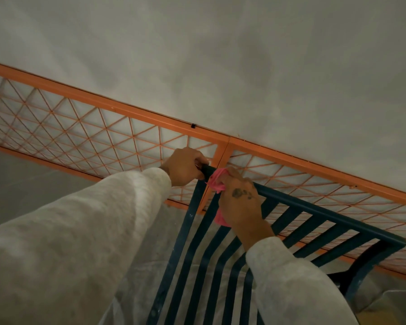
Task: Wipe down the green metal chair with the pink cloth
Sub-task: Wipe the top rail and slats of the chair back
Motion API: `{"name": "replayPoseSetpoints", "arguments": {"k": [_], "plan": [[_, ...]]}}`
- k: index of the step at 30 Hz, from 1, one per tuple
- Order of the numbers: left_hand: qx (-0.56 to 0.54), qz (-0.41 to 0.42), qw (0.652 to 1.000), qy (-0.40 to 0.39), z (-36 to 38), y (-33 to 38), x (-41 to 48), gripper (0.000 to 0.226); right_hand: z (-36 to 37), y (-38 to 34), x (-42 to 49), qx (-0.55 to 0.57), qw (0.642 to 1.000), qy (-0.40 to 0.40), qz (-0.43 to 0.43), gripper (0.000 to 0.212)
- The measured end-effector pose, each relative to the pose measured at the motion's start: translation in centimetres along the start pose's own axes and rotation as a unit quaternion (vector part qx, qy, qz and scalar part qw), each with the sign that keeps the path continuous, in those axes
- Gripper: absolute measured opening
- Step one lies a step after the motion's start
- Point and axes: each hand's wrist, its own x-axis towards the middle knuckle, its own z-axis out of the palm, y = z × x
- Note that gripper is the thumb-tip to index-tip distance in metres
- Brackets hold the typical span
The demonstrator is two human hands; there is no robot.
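Observation:
The green metal chair [326,216] fills the lower middle and right, its slatted back running from a top rail down toward me. My left hand [185,166] grips the left corner of that top rail. Just to its right, my right hand [240,202] presses the bunched pink cloth [217,181] against the rail and the upper slats. Part of the cloth hangs below my palm, and the rest is hidden under my fingers. Both arms wear pale grey sleeves.
An orange metal fence [103,127] with diamond mesh runs diagonally behind the chair, close to its top rail. Beyond it lies a grey concrete surface [220,55]. Clear plastic sheeting [150,277] shows under the chair slats.

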Motion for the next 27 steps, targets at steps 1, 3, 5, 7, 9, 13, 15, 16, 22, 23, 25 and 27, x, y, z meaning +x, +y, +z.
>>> {"name": "replayPoseSetpoints", "arguments": {"k": [1, 3, 5, 7, 9, 13, 15, 16, 22, 23, 25, 27], "plan": [[-0.003, 0.003, 1.000, 0.000, 0.1, 0.0, 0.1, 0.040, 0.0, -0.4, 0.2, -0.017, 1.000, -0.006, -0.001, 0.045], [0.004, 0.011, 1.000, -0.006, 0.0, -0.1, 0.2, 0.035, 0.0, -1.2, 0.5, -0.027, 1.000, -0.012, -0.002, 0.048], [0.006, 0.016, 1.000, -0.013, -0.2, -0.2, 0.3, 0.029, 0.0, -2.0, 0.8, -0.026, 1.000, -0.001, -0.016, 0.043], [0.020, 0.025, 0.999, -0.017, -0.3, -0.2, 0.3, 0.028, -0.2, -2.1, 1.4, -0.038, 0.999, 0.003, -0.036, 0.032], [0.034, 0.033, 0.999, -0.018, -0.4, 0.0, 0.3, 0.028, -0.9, -1.9, 2.5, -0.027, 0.998, -0.029, -0.044, 0.022], [0.055, 0.025, 0.998, -0.008, -0.3, 0.3, 0.2, 0.037, -4.1, -2.5, 5.3, -0.022, 0.982, -0.183, -0.033, 0.017], [0.011, 0.000, 1.000, 0.002, -0.1, 0.3, -0.1, 0.055, -5.3, -3.2, 6.4, -0.039, 0.972, -0.228, -0.047, 0.017], [-0.010, -0.007, 1.000, 0.008, 0.0, 0.2, -0.2, 0.062, -5.7, -3.4, 6.9, -0.031, 0.969, -0.241, -0.052, 0.017], [-0.032, -0.005, 0.999, 0.028, 0.9, -0.6, -0.8, 0.069, -5.9, -3.0, 7.9, -0.001, 0.960, -0.270, -0.067, 0.019], [-0.033, -0.006, 0.999, 0.032, 1.0, -0.6, -0.9, 0.066, -5.7, -3.0, 7.8, -0.011, 0.961, -0.266, -0.073, 0.019], [-0.031, -0.005, 0.999, 0.036, 1.2, -0.5, -1.0, 0.060, -5.5, -2.6, 7.4, -0.027, 0.962, -0.255, -0.091, 0.019], [-0.023, 0.000, 0.999, 0.038, 1.4, -0.4, -1.1, 0.054, -5.4, -1.8, 6.3, -0.026, 0.966, -0.235, -0.109, 0.023]]}}
